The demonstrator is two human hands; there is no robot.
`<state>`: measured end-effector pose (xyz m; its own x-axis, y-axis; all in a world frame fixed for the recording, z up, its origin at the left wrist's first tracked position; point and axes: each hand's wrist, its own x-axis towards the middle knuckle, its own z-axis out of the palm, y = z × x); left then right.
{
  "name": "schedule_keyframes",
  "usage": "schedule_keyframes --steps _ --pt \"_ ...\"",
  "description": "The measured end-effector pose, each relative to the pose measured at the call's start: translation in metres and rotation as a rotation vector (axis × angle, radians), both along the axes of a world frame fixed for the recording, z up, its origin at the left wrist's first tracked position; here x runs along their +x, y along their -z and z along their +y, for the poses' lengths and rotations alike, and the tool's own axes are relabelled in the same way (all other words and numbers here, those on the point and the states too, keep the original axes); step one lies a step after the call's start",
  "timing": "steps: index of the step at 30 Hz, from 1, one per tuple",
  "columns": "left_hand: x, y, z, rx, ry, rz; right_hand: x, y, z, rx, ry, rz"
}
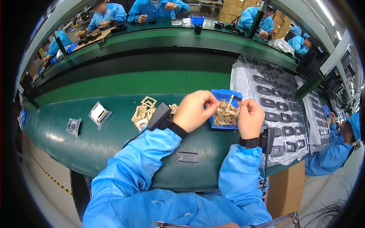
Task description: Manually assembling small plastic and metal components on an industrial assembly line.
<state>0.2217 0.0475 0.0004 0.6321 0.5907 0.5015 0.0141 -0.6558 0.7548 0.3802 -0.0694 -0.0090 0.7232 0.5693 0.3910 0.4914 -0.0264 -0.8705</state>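
My left hand [194,111] is closed, its thumb and forefinger pinched together beside a blue bin [226,93]; anything between them is too small to make out. Over the bin's right side, my right hand [251,118] pinches a small tan frame piece with a black strip [236,98]. Inside the bin lies a heap of small tan pieces [226,116]. To the left, partly hidden by my left wrist, is a loose pile of flat tan frames [142,115]. A dark rectangular plastic housing [188,157] rests on the green bench between my forearms.
Clear plastic trays with several black frames [266,102] cover the bench's right side. Two bagged parts lie at left: a larger bag [99,115] and a smaller bag [73,127]. A cardboard box [287,190] stands below the right edge. Co-workers in blue sit across the bench and at right.
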Motion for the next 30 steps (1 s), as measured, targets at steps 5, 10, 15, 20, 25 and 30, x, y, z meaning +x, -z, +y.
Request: schedule_keyframes --steps 5,10,15,20,25,30 --pt "0.007 0.018 -0.009 0.257 0.075 -0.012 -0.006 -0.009 -0.001 -0.001 -0.036 0.199" --pt "0.005 0.012 -0.008 0.459 0.037 -0.083 -0.011 -0.016 -0.002 0.003 -0.162 0.386" --pt "0.003 0.017 -0.015 0.652 0.088 0.008 -0.012 -0.014 -0.001 0.04 -0.218 0.431" --pt "0.002 0.015 -0.016 0.66 -0.001 -0.007 -0.013 -0.013 -0.001 0.088 -0.238 0.423" --pt "-0.002 0.013 -0.016 0.668 0.014 0.001 -0.014 -0.016 0.0 0.112 -0.279 0.43" --pt "-0.003 0.0 -0.008 -0.29 0.183 -0.074 -0.015 -0.014 -0.003 0.178 -0.427 0.022"
